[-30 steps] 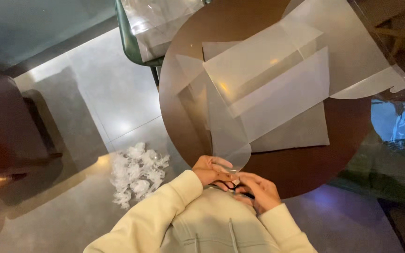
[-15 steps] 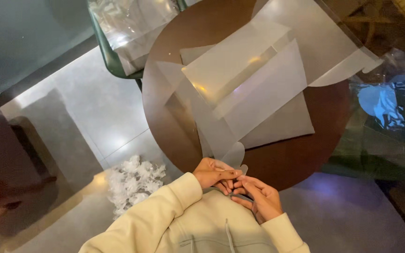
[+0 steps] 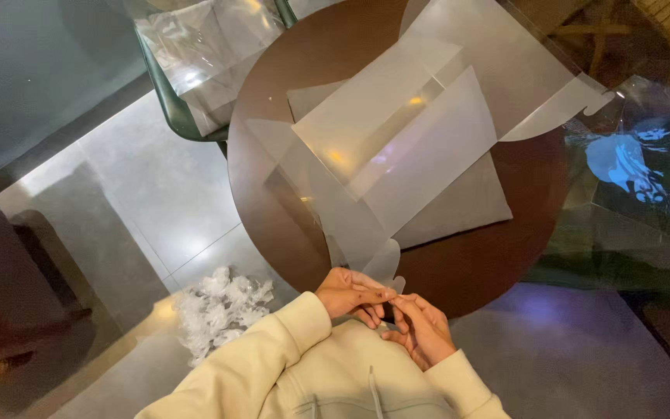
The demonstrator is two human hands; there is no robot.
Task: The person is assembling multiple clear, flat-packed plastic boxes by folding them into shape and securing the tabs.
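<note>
Head view. A round dark brown tabletop (image 3: pixel 505 240) carries several large translucent plastic sheets (image 3: pixel 397 147), overlapped and lying flat; one sheet extends past the far right rim. The nearest sheet narrows to a rounded tab (image 3: pixel 384 264) at the near rim of the tabletop.

The left hand (image 3: pixel 347 293) and the right hand (image 3: pixel 422 330) meet just below that tab, at the tabletop's near edge. The fingers of both hands are curled inward and pinched together at the tab's lower corner; whether they grip the film itself or a thin layer on it cannot be told at this size. Cream sleeves cover both forearms.

Judged from the layout, the work is at an early stage: every sheet lies spread out on the tabletop, none lifted or set aside.

On the floor to the left lies a heap of crumpled white film (image 3: pixel 219 310). A green chair (image 3: pixel 172 109), draped in clear plastic, stands beyond the tabletop.
</note>
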